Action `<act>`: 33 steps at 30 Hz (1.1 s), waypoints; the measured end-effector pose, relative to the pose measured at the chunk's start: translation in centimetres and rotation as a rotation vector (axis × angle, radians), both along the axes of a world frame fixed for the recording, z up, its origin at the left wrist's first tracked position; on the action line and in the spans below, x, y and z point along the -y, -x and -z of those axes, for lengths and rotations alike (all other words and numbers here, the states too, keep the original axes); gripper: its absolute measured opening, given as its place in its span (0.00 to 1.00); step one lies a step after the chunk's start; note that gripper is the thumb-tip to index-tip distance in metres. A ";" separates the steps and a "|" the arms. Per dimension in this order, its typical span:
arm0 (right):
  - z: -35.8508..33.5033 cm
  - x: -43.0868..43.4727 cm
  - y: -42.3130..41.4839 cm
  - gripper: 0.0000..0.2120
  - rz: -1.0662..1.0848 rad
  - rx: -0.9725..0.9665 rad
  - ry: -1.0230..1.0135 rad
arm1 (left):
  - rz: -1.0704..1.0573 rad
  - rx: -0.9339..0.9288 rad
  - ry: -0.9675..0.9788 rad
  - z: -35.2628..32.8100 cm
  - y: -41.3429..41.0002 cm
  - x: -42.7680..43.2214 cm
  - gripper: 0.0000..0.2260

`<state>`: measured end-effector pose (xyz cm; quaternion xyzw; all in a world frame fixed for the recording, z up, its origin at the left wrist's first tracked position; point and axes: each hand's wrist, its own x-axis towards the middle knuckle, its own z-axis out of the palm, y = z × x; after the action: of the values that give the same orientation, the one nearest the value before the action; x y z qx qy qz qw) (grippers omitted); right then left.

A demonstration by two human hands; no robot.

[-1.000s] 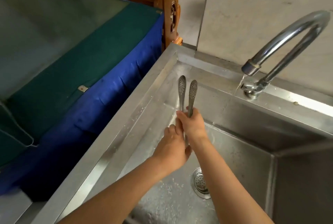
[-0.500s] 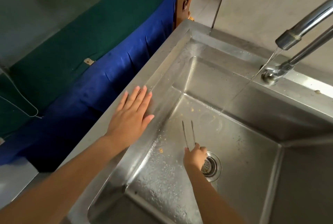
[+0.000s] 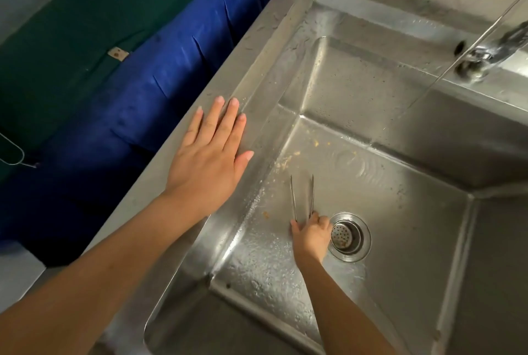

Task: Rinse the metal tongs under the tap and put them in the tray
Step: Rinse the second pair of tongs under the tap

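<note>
right hand (image 3: 311,233): we hold the tongs (image 3: 302,197) low, off-stream
left hand (image 3: 210,159): flat, empty, on sink rim (image 3: 257,69)
fix: we lift tips into the water stream (image 3: 457,55)

Tap (image 3: 497,46) cut off at right edge; tongs (image 3: 303,197) handle end hidden in right hand (image 3: 311,233).

Count: two hands (image 3: 210,152), one pair of tongs (image 3: 302,196), one sink (image 3: 400,212), one drain strainer (image 3: 347,236), one tap (image 3: 485,55).

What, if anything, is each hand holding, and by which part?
The right hand holds the metal tongs by their hinge end; the left hand lies flat, holding nothing.
</note>
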<state>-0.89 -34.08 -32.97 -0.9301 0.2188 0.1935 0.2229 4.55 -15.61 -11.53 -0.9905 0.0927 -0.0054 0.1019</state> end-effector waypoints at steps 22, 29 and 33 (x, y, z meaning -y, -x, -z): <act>-27.2 -5.3 -10.0 0.23 -0.380 0.303 -0.026 | -0.168 -0.401 0.675 -9.8 -0.9 -7.2 0.17; -37.0 -14.9 -11.9 0.25 -0.626 0.268 -0.030 | -0.329 -0.354 0.579 -16.1 0.9 -16.1 0.20; -39.4 -21.3 -11.8 0.27 -0.737 0.211 -0.065 | -0.416 -0.359 0.557 -18.3 2.9 -21.5 0.23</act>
<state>10.91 -12.82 6.42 -0.9536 -0.1605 0.1705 0.1891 1.61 5.86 6.80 -0.9631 -0.0985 0.1637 -0.1897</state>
